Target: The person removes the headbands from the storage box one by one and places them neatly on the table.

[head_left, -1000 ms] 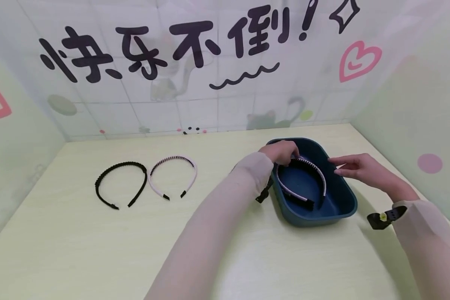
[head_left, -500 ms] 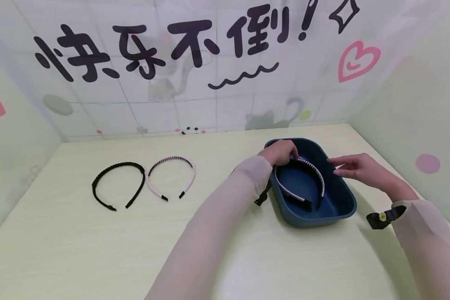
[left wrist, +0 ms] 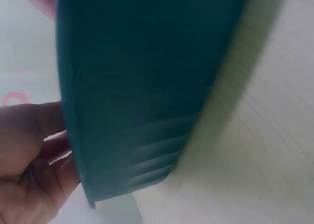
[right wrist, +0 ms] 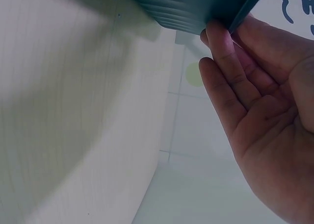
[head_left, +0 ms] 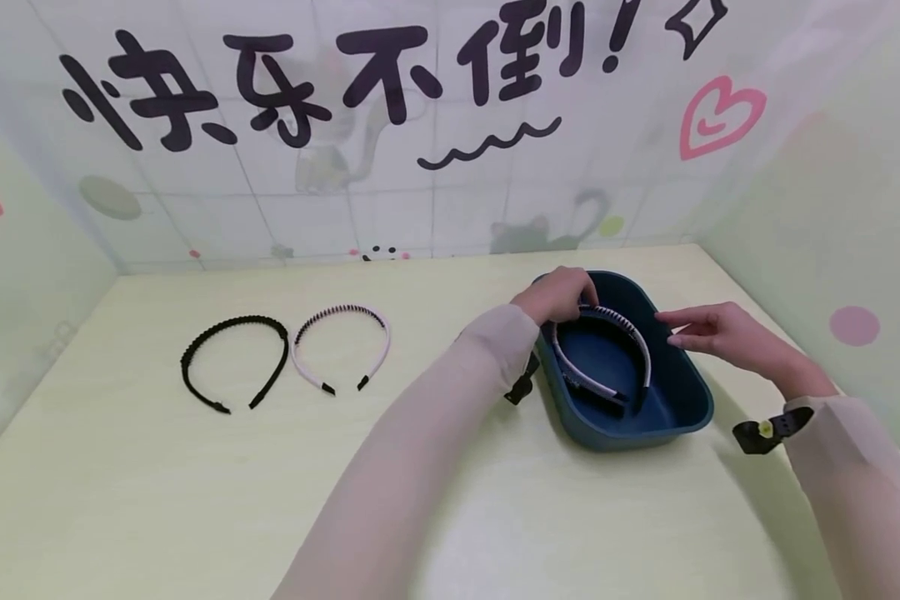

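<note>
Compared with half a second ago, the white headband (head_left: 589, 382) sits slightly shifted in the blue box (head_left: 607, 440), its near end now apart from the dark tip (head_left: 611, 407) beneath. The left hand (head_left: 558, 294) grips its arch (I can't see the fingertips); the right hand (head_left: 723, 333), fingers straight, touches the box. A black headband (head_left: 232, 322) and a pale headband (head_left: 342, 309) lie leftward, beyond the slanting left sleeve (head_left: 420, 433)

The tub (head_left: 618, 443) is on the right of the bench (head_left: 195, 500), with a headband (head_left: 647, 354) inside. Over left there's a loose headband (head_left: 251, 318), another headband (head_left: 382, 350) just right of it. Backdrop's (head_left: 435, 212) behind everything.
</note>
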A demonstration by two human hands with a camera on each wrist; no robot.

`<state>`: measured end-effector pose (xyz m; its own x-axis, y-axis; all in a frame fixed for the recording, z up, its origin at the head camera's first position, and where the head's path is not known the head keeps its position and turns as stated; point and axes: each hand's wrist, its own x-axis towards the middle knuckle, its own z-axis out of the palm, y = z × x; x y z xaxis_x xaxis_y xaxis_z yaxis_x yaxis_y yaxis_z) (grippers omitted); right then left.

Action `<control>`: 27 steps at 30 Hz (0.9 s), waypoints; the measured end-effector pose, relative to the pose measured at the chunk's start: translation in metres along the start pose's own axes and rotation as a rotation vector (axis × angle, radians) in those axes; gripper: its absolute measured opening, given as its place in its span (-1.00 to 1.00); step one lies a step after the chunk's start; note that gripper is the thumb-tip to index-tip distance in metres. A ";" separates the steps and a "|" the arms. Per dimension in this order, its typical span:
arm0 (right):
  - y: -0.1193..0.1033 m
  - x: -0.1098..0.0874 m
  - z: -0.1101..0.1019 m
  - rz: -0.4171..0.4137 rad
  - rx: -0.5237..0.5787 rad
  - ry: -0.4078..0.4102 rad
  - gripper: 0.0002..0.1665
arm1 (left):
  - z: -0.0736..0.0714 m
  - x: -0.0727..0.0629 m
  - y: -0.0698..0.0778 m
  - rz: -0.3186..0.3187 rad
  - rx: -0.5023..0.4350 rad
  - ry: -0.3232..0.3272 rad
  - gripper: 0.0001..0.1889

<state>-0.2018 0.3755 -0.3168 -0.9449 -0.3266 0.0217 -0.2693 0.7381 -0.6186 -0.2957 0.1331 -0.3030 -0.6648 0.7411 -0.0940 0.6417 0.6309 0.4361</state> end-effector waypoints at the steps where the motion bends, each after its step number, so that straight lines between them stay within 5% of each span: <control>1: 0.000 0.000 0.000 0.002 -0.001 0.002 -0.55 | -0.002 0.000 0.000 0.009 0.000 0.002 -0.64; 27: -0.001 0.000 0.002 0.002 0.001 0.017 -0.54 | -0.043 -0.036 0.014 0.113 -0.007 0.046 -0.58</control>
<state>-0.2006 0.3736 -0.3180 -0.9485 -0.3150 0.0341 -0.2673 0.7378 -0.6198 -0.2793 0.1049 -0.2548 -0.6056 0.7958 -0.0029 0.7108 0.5427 0.4475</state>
